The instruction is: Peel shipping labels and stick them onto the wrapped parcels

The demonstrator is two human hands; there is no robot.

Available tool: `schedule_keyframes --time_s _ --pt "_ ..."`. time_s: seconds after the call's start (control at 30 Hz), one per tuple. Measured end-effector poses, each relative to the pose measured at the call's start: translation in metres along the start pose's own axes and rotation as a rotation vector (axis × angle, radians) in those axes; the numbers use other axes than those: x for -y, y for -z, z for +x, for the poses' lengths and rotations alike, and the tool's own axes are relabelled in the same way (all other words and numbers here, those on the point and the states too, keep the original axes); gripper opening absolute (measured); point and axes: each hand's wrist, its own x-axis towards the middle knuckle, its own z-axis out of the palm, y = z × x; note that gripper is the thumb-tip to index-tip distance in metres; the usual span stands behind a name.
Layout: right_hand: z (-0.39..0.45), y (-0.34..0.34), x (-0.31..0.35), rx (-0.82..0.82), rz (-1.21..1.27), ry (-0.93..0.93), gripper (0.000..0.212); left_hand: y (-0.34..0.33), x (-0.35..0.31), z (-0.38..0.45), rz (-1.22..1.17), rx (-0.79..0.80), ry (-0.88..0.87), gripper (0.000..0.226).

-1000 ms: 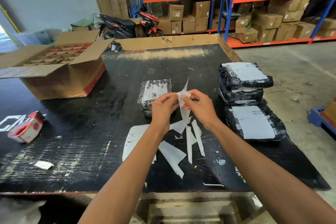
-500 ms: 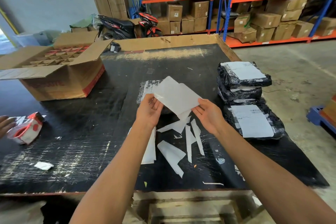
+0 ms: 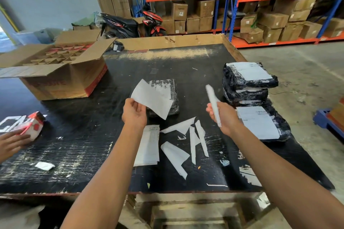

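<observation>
On the scuffed black table [image 3: 130, 72] before the warehouse shelves, my left hand [image 3: 134, 113] has its grip pinched on the peeled white label [image 3: 151, 98], poised over the unlabelled black-wrapped parcel [image 3: 172, 98] for sticking, while my right hand [image 3: 224, 117] clasps the stripped white backing strip [image 3: 213, 100] aside, clear of the adhesive.

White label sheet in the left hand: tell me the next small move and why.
Probably lower the white rectangular label sheet onto the black plastic-wrapped parcel right behind it. The left hand pinches the sheet by its near edge just above that parcel, and the right hand holds a narrow white paper strip well apart from it, which looks like peeled backing.
</observation>
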Motion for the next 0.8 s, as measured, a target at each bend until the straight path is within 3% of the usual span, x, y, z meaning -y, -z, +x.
schedule_keyframes --time_s 0.23,0.4,0.47,0.53,0.6,0.73,0.8 --pt "-0.006 -0.009 -0.046 0.176 -0.715 0.089 0.005 -0.018 0.008 -0.01 0.017 0.067 -0.009 0.018" --pt "-0.009 -0.013 -0.05 0.312 -1.006 0.207 0.018 -0.02 0.014 -0.016 0.05 0.069 0.012 0.019" --pt "-0.009 -0.014 -0.044 0.269 -1.029 0.347 0.017 -0.021 0.017 -0.018 0.056 0.067 0.016 0.019" --pt "-0.013 -0.016 -0.036 0.255 -0.878 0.519 0.018 -0.023 0.021 -0.021 0.074 0.055 0.014 0.015" --pt "-0.02 -0.021 -0.025 0.317 -0.759 0.662 0.033 -0.028 0.029 -0.025 0.101 0.053 0.026 0.01" --pt "-0.029 -0.041 -0.014 0.368 -0.907 0.797 0.059 -0.043 0.053 -0.035 0.138 0.053 0.076 0.007" --pt "-0.028 -0.046 -0.014 0.272 -1.024 0.883 0.054 -0.05 0.066 -0.041 0.164 0.06 0.105 0.004"
